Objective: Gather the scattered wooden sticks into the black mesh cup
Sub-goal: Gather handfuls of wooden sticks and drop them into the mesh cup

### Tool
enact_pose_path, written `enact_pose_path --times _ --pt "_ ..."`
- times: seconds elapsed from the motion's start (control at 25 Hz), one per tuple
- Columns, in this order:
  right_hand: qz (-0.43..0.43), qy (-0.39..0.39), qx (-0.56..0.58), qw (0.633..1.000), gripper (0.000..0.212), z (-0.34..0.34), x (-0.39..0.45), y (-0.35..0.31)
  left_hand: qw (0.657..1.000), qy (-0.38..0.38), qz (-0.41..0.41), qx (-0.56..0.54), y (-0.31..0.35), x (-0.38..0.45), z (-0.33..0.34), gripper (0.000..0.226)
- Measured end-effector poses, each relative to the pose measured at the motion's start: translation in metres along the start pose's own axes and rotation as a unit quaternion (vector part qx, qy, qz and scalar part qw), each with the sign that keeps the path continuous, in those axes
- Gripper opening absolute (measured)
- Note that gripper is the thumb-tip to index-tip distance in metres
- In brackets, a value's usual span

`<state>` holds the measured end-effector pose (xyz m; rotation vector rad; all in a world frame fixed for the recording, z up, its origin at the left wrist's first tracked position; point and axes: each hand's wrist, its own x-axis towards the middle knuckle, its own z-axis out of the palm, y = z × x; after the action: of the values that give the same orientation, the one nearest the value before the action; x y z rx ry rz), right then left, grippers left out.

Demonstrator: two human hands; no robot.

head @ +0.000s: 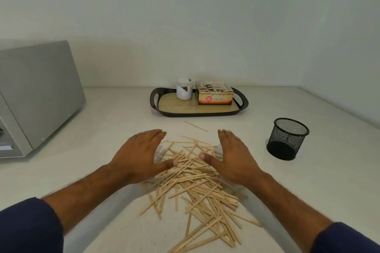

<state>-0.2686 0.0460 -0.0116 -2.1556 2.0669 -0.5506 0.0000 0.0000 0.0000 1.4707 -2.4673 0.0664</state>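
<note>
Grey appliance (35, 96): left edge of surface (115, 121). Left hand (137, 154): flat, fingers (152, 135) extended, holding nothing, palm against left side of wooden sticks (195, 183). Sticks: loose heap, near-centre toward front edge; one stray stick (195, 126) beyond. Right hand (234, 156): flat, empty, flanking heap's right side. Tray (197, 112): rear centre, carrying jar (184, 89) and box (214, 93). Black mesh cup (286, 138): upright, right of heap, apart.

Both hands lie flat and spread on the pale desk (107, 129), the left hand (139, 154) and right hand (234, 158) flanking a loose pile of wooden sticks (195, 183); the black mesh cup (286, 139) stands upright, apart to the right
</note>
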Motion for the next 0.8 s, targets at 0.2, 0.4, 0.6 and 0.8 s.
enact_pose_path --times 0.2,0.4,0.6,0.8 --pt "0.004 -0.03 -0.017 0.999 0.091 0.006 -0.006 0.005 0.991 -0.131 0.029 -0.005 0.011 -0.004 0.007 0.117" --pt "0.069 -0.109 -0.058 0.99 0.094 0.003 -0.005 0.001 0.993 -0.108 -0.051 -0.007 0.022 -0.009 0.017 0.141" --pt "0.003 -0.137 -0.003 0.991 0.063 0.007 -0.003 -0.008 0.991 -0.13 -0.044 -0.007 0.026 -0.004 0.026 0.126" --pt "-0.013 -0.057 0.069 0.996 0.025 0.014 -0.001 -0.012 0.992 -0.113 -0.031 -0.043 0.025 -0.002 0.028 0.095"
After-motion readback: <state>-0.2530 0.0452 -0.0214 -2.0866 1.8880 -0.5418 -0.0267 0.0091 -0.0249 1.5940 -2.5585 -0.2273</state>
